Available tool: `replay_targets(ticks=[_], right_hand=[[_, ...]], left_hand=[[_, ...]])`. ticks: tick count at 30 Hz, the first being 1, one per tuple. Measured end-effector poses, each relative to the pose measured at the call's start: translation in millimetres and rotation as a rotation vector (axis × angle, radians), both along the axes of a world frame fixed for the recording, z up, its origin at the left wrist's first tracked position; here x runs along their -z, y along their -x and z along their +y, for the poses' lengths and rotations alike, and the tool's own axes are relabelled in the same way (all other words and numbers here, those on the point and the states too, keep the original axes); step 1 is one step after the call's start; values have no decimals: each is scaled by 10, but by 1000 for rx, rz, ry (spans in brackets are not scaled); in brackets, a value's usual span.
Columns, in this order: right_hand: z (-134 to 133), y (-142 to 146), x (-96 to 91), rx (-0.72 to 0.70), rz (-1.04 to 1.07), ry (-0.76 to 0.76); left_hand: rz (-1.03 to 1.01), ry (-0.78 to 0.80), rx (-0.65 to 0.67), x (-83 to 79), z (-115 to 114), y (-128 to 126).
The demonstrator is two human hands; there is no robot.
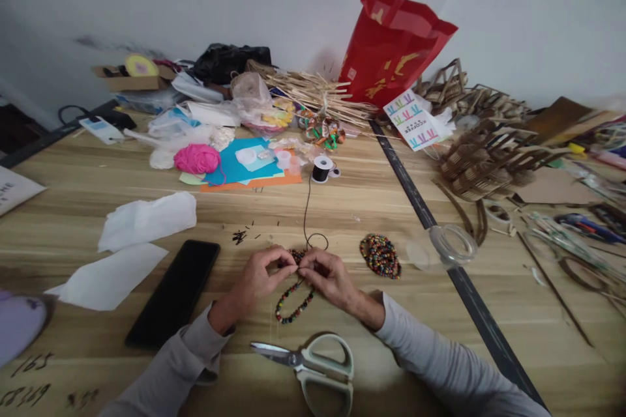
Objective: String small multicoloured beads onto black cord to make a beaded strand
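My left hand (pixel 265 272) and my right hand (pixel 330 277) meet over the table, thumbs and forefingers pinched close together on a thin black cord (pixel 306 215). The cord runs back to a white spool (pixel 321 169) wound with black. Below my fingers hangs or lies a loop of multicoloured beads (pixel 294 313); how it joins the cord is hidden. More beads show partly behind my fingertips. Right of my right hand lies a coiled pile of bead strings (pixel 380 256). Scissors (pixel 313 361) with pale green handles lie nearer me, blades pointing left.
A black phone (pixel 173 293) and white paper pieces (pixel 147 220) lie left. Short black cord scraps (pixel 239 236) are behind my left hand. Further back are pink yarn (pixel 197 159), blue sheets (pixel 239 159) and a red bag (pixel 391 45). Small woven baskets (pixel 482 163) and clear tape rolls (pixel 454 244) stand right.
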State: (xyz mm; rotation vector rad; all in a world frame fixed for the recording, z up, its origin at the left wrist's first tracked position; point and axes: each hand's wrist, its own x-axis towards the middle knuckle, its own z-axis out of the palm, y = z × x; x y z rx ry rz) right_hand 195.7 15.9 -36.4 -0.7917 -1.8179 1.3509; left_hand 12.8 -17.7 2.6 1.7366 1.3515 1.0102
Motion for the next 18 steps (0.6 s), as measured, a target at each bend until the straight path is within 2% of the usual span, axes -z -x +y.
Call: replay_targets(ticks=[11,18], right_hand=[[8,-3,1,23,15,1],[28,-16,-47,2,-43,-131]], left_hand=[[37,-96,37,75,13,-5],[61,-92,51,88,13,4]])
